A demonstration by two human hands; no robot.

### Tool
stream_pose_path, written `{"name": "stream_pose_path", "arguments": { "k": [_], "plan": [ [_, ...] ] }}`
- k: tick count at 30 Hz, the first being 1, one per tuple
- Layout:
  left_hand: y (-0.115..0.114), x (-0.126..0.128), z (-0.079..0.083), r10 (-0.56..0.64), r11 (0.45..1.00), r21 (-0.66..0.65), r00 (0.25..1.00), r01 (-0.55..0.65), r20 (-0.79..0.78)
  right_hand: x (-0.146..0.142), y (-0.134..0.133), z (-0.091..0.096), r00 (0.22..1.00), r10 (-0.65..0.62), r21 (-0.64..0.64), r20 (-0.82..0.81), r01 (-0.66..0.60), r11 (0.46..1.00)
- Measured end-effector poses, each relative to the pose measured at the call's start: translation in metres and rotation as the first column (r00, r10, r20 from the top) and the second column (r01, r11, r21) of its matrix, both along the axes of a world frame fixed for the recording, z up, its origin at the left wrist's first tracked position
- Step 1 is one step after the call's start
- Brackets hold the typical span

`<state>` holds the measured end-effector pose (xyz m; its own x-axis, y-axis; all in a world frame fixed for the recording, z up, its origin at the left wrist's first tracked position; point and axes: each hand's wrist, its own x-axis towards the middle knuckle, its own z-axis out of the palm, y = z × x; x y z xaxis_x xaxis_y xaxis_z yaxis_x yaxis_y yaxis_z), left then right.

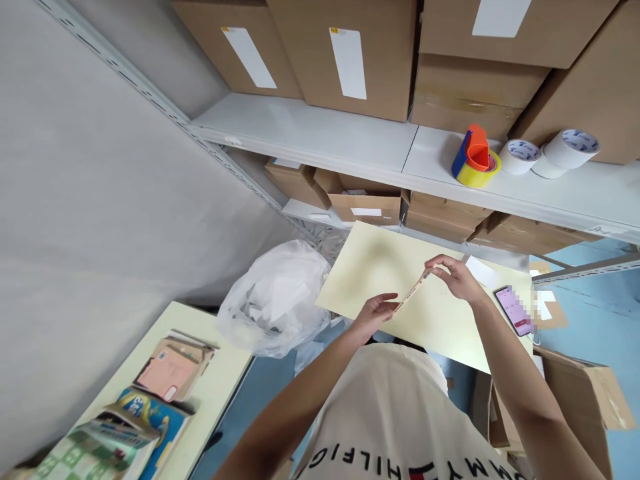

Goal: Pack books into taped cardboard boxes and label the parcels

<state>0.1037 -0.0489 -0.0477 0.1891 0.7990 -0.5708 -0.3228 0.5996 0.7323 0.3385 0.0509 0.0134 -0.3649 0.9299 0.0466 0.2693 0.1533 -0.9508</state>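
A thin book [412,291] is held above the pale yellow table [370,267], seen almost edge-on with small reddish print along its narrow side. At its lower left end, my left hand [374,315] is closed on the edge, fingers on the far side. My right hand [454,277] pinches the upper right end between thumb and fingers. The book's covers are turned out of sight. Beyond my right hand lies a white sheet [481,271], and a phone [513,311] with a lit screen rests by the table's right edge.
Left of the table stands a white plastic bag [277,293] of paper scraps. Stacked books [170,370] lie on a side table [165,327]. A shelf [300,127] ahead carries cardboard boxes [350,60], a tape dispenser [475,160] and tape rolls [520,157]. An open carton [575,393] stands at right.
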Motion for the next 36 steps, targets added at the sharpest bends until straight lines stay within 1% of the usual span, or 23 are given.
{"name": "stream_pose_path", "arguments": {
  "k": [2,4,7,10,12,15,18,21,24,27,29,31,33,36],
  "plan": [
    [0.001,0.001,0.001,0.034,0.994,0.103,0.996,-0.026,-0.08,-0.002,0.006,-0.002,0.999,0.042,-0.097,0.0,-0.041,0.994],
    [0.002,-0.001,0.004,0.077,0.985,0.165,0.989,-0.055,-0.13,-0.004,0.012,-0.006,0.999,0.035,-0.171,-0.022,-0.038,0.985],
    [0.005,-0.007,0.01,0.117,0.967,0.245,0.971,-0.064,-0.207,-0.008,0.018,-0.013,0.995,0.012,-0.263,-0.095,-0.037,0.964],
    [0.008,-0.009,0.017,0.191,0.929,0.364,0.925,-0.063,-0.329,-0.016,0.022,-0.017,0.986,0.0,-0.314,-0.165,-0.053,0.948],
    [0.011,-0.009,0.019,0.228,0.916,0.396,0.89,-0.059,-0.395,-0.022,0.025,-0.017,0.983,-0.011,-0.326,-0.185,-0.051,0.944],
    [0.016,-0.01,0.017,0.239,0.929,0.36,0.884,-0.088,-0.401,-0.025,0.028,-0.014,0.982,-0.035,-0.323,-0.184,-0.027,0.946],
    [0.022,-0.013,0.009,0.258,0.949,0.259,0.914,-0.18,-0.312,-0.02,0.024,-0.012,0.98,-0.075,-0.317,-0.183,0.014,0.948],
    [0.027,-0.02,0.0,0.275,0.956,0.157,0.947,-0.249,-0.167,-0.02,0.004,-0.019,0.96,-0.171,-0.377,-0.22,0.078,0.923],
    [0.032,-0.031,-0.005,0.275,0.959,0.09,0.959,-0.268,-0.064,-0.038,-0.024,-0.035,0.931,-0.268,-0.443,-0.248,0.137,0.886],
    [0.037,-0.046,-0.007,0.228,0.971,0.083,0.972,-0.223,-0.055,-0.067,-0.046,-0.049,0.891,-0.405,-0.457,-0.205,0.279,0.844],
    [0.041,-0.058,-0.007,0.172,0.979,0.128,0.98,-0.159,-0.102,-0.084,-0.052,-0.055,0.854,-0.49,-0.457,-0.175,0.37,0.809],
    [0.046,-0.071,-0.009,0.115,0.978,0.192,0.979,-0.082,-0.168,-0.096,-0.051,-0.058,0.833,-0.53,-0.452,-0.159,0.415,0.789],
    [0.052,-0.083,-0.012,0.063,0.97,0.245,0.974,-0.008,-0.219,-0.105,-0.049,-0.059,0.822,-0.55,-0.438,-0.147,0.445,0.781],
    [0.06,-0.097,-0.019,0.009,0.958,0.279,0.97,0.061,-0.244,-0.116,-0.044,-0.062,0.805,-0.576,-0.414,-0.143,0.48,0.773]
  ]
}}
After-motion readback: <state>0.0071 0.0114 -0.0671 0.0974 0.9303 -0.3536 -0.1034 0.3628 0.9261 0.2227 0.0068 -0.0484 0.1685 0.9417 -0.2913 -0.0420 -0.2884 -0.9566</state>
